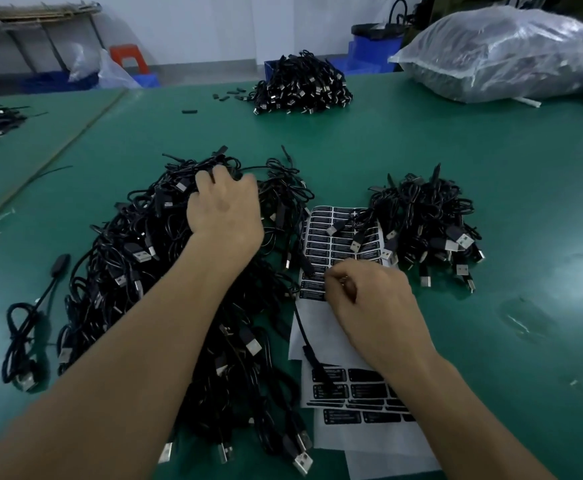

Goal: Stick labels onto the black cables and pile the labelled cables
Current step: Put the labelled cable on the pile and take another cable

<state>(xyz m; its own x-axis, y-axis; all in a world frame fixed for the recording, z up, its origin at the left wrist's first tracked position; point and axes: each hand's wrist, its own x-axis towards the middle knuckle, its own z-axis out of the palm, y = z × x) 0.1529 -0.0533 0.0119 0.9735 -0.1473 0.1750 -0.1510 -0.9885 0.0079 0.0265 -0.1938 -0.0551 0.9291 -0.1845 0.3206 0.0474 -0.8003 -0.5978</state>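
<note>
Left hand (226,209): fingers curled down into the top of the big pile of black cables (137,265). Tips are buried, so can't tell if it grips one. Right hand (373,303): thumb and forefinger pinched on the label sheet (338,244), lower rows. Whether a label is lifted is too small to make out. More label sheets (359,389) lie partly under the right forearm, a cable end across them. Smaller cable pile (428,223) just right of the sheet, plugs overlapping its top. Far pile (300,84) and plastic bag (505,50) at the back of the green table (491,341). Lone cable (23,334) far left.
</note>
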